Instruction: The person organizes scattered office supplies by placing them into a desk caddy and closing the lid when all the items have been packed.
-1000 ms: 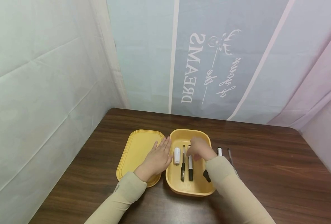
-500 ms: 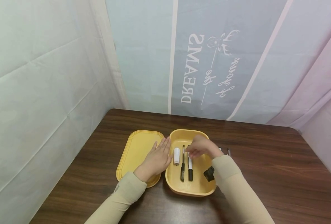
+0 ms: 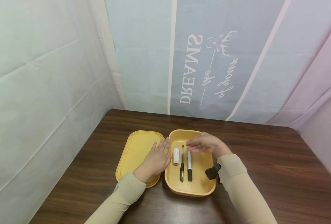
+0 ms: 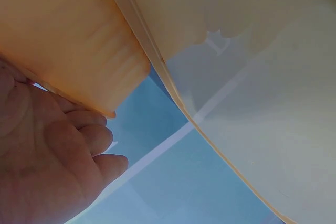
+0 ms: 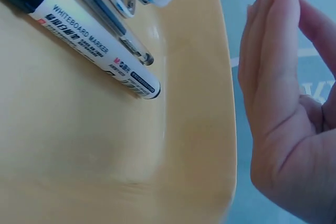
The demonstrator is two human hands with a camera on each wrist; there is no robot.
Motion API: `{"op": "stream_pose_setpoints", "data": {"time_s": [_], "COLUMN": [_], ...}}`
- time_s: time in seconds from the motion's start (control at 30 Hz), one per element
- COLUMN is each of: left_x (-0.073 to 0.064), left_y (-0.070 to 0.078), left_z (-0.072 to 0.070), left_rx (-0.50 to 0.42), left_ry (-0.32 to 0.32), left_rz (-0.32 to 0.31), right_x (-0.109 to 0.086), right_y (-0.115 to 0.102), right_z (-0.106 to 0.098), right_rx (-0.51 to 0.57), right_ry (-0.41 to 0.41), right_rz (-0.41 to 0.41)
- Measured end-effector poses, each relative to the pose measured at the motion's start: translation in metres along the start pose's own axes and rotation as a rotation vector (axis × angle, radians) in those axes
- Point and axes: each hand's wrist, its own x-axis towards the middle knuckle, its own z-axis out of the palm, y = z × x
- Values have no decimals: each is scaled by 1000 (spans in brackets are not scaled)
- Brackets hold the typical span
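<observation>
A yellow box (image 3: 190,191) holds a whiteboard marker (image 3: 189,168), a black-gripped pen (image 3: 182,166) and a small white item with metal parts (image 3: 176,156), lying side by side. My left hand (image 3: 155,158) lies with straight fingers over the inner edge of the yellow lid (image 3: 137,149), fingertips right at the box's left rim. My right hand (image 3: 205,144) hovers over the box's far right part, above the marker's far end, holding nothing. In the right wrist view, my right hand (image 5: 283,98) shows straight fingers held together, beside the box's rim.
The box and lid stand on a dark wooden table (image 3: 266,161). A black wrist camera (image 3: 213,171) overlaps the box's right side. Fabric curtains (image 3: 143,62) hang behind and at the left of the table.
My right hand has let go of the marker and moved up and to the right, its fingers straightening. The left hand stays put. A marker and pen right of the box are now hidden behind the right arm.
</observation>
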Motion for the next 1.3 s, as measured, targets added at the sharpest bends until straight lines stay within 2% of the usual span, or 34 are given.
{"op": "stream_pose_setpoints", "data": {"time_s": [0.17,0.67,1.03,1.2,1.3], "left_x": [-1,-1,-2,-2,-1], "left_y": [-1,-1,-1,-1,-1], "left_z": [2,5,5,4,3], "left_rx": [-5,19,14,8,12], "left_ry": [-4,8,2,-1,-2], "left_rz": [-1,6,8,7,3], "right_x": [-5,-23,-44,-57,-62], "right_y": [-1,-2,4,7,8], "right_z": [-6,-33,-58,-73,-80], "right_rx": [85,69,37,-15,-57], "right_ry": [3,33,37,10,20], "right_rz": [-14,-10,-13,-29,-16]}}
